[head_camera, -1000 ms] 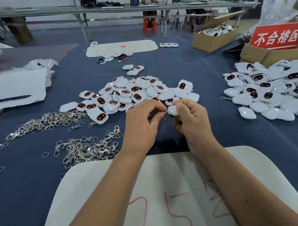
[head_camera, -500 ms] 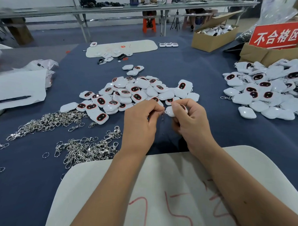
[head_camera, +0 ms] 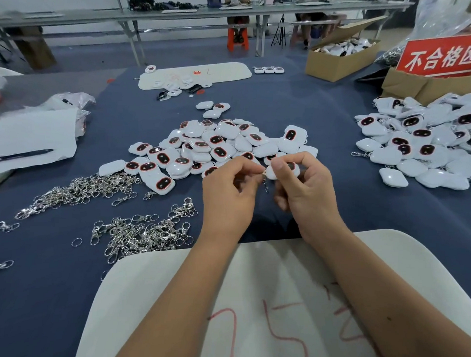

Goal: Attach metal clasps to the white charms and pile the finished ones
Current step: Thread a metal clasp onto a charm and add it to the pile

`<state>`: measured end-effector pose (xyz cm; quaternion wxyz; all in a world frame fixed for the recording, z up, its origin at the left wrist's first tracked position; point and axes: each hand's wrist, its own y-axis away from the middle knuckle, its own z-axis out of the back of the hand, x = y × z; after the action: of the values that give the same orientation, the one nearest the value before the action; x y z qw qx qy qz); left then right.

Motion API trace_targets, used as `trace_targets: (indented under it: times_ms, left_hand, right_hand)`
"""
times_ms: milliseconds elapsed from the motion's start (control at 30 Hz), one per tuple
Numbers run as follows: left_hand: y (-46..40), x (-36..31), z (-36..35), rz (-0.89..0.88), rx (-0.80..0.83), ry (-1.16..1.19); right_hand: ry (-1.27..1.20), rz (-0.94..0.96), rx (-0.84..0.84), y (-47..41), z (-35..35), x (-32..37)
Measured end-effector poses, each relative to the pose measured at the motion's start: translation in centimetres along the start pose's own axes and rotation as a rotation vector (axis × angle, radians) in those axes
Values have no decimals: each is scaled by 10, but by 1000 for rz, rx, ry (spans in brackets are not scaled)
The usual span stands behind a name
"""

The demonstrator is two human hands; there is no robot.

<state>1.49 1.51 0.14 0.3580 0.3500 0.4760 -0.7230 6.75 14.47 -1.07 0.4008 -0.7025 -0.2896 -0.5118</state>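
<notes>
Both hands raised together above table's near edge: right hand (head_camera: 306, 189) pinches white charm (head_camera: 280, 171), left hand (head_camera: 228, 194) pinches metal clasp (head_camera: 265, 181) dangling from it. Bare blue cloth (head_camera: 326, 123) between charm piles.

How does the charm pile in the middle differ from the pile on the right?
The middle pile lies spread and mostly flat, with no clasps showing on it; the right pile is heaped higher, and a clasp shows at its left edge. The middle pile lies just beyond both hands; the right pile lies off to the side. Both hold white charms with dark, red-rimmed ovals.
</notes>
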Motion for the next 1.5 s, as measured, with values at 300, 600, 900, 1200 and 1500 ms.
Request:
trace_targets:
  times_ms: [300,600,900,1200,1500]
  left_hand:
    - [1,-3,-4,478,-33,579]
    - [-5,3,1,393,-36,540]
    - [-7,9,12,27,106,-128]
    - [-5,-1,0,603,-13,749]
    - [-7,6,4,284,-93,296]
  right_hand:
    - [-205,-149,83,-3,5,1]
    - [-208,-144,132,-2,4,-1]
    - [-4,-103,107,1,0,-6]
    - [-128,-43,171,-3,4,-7]
    - [-75,-61,144,-2,3,-8]
